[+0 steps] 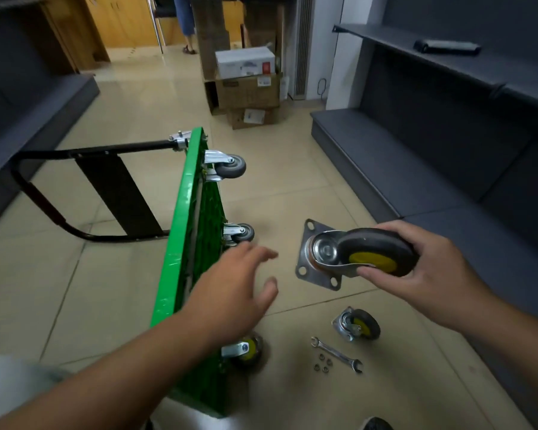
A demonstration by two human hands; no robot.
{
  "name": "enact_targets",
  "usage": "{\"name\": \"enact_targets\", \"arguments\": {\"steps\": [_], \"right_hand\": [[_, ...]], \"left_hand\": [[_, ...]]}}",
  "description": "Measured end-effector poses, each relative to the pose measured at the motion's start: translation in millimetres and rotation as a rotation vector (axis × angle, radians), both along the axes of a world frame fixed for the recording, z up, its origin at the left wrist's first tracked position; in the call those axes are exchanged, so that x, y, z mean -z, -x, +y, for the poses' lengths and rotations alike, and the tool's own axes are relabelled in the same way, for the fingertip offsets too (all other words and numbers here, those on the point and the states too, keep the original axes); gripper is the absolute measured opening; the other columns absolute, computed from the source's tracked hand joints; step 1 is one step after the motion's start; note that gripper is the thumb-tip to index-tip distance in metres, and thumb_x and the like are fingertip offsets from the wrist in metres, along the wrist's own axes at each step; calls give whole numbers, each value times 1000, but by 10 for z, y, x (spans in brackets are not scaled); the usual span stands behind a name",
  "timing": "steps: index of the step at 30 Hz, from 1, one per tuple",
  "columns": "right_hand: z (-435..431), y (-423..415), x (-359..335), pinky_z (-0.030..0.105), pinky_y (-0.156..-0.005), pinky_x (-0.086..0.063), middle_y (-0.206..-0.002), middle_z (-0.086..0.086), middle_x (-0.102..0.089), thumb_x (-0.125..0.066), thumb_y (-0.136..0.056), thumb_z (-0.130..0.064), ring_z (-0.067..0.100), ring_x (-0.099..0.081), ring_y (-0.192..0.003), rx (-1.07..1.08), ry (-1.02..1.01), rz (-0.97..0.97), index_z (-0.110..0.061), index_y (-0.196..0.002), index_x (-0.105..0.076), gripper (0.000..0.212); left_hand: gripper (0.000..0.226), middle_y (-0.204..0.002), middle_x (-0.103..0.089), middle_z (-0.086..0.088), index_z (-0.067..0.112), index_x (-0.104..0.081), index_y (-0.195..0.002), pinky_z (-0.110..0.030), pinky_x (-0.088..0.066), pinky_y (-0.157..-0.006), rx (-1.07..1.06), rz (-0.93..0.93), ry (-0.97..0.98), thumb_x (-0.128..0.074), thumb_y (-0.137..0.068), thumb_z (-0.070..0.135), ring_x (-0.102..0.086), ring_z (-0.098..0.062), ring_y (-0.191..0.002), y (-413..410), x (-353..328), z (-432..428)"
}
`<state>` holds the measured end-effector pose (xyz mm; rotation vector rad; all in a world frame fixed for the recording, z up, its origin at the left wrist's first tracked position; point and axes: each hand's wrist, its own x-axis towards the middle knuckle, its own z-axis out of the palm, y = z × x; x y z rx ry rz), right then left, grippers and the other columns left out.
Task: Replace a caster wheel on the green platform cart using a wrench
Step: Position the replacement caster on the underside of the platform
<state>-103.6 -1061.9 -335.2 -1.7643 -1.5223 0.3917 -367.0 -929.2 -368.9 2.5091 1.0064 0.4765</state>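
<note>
Currently one green platform cart is standing on its long edge on the tiled floor, with its underside facing right and its one black handle sticking out left. Behind it, one white box is sitting on a stack of brown cartons; I can't tell how many cartons.

Both hands are showing, well apart. The left hand is hovering just beside the cart's underside with its fingers spread, gripping nothing. The right hand is wrapping its fingers and thumb around the tyre of the held caster, which has a yellow hub and a four-hole mounting plate facing the cart.

I'm counting five casters in all:
- Three are sitting on the cart: the far grey caster, the middle grey caster and the near yellow-hub caster, which the left forearm is partly hiding.
- One is the held caster.
- One is the loose caster, lying on the floor below the right hand.

One open-ended wrench is lying near the loose caster. What looks like four nuts are clustering just beside the wrench.
</note>
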Motion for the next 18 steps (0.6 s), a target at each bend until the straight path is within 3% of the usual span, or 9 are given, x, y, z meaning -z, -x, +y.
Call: {"name": "enact_targets", "arguments": {"steps": [4,7,11,16,18], "right_hand": [[-58,401,7,11,-75,-53,-99,-18,-72,-89,-70,-29,1,-70,-92,21,-57,92,-41,-109,-67,46],[-15,644,267,14,-73,-56,-98,-14,-74,-90,-70,-23,4,-72,-90,18,-67,190,-37,-106,-68,45],[78,913,695,31,-75,-59,-94,-9,-75,-91,-69,-24,9,-73,-87,17,-12,309,-29,-105,-69,42],[307,1069,1012,5,-68,-48,-85,-12,-74,-91,-68,-7,-4,-69,-78,-49,20,434,-23,-96,-71,39],[389,1072,1093,10,-70,-51,-86,-8,-75,-91,-69,-6,1,-71,-78,-70,45,502,-22,-97,-71,38]], "left_hand": [[37,-131,-57,14,32,-62,-134,-25,-39,-97,-107,-82,-16,-62,-97,37,-51,-5,-125,448,-281,272],[41,-134,-54,9,32,-59,-138,-31,-38,-101,-195,-29,-23,-63,-98,38,-47,-12,-130,634,-227,465],[55,-142,-45,0,31,-50,-147,-41,-43,-108,-292,21,-17,-67,-95,37,-46,-21,-133,761,0,621],[86,-153,-34,4,31,-23,-161,-53,-48,-110,-400,-37,267,-72,-90,40,-47,-22,-138,893,267,687],[89,-153,-29,12,35,-19,-160,-55,-51,-107,-401,-58,296,-69,-88,44,-46,-20,-139,915,335,632]]}}
